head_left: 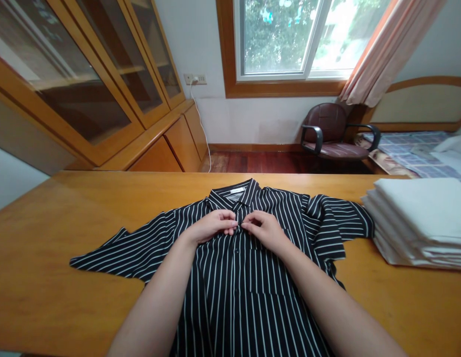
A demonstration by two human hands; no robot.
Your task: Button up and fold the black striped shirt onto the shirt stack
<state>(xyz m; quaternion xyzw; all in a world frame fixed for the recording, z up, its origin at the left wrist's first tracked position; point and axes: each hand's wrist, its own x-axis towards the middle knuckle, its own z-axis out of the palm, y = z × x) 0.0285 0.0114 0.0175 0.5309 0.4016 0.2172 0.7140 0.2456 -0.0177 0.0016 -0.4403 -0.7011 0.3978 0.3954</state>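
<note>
A black shirt with white stripes lies front side up, its collar at the far end and its sleeves spread to both sides. Just below the collar, my left hand pinches the front placket from the left. My right hand pinches the same placket from the right, its fingertips close to those of the left. Whatever small part sits between the fingertips, perhaps a button, is hidden. Further down the placket, small dark buttons show. The right sleeve is rumpled and reaches the white stack.
The shirt rests on a wooden table. A stack of folded white cloth stands at the right. Beyond the table are a glass-door cabinet, an armchair and a bed.
</note>
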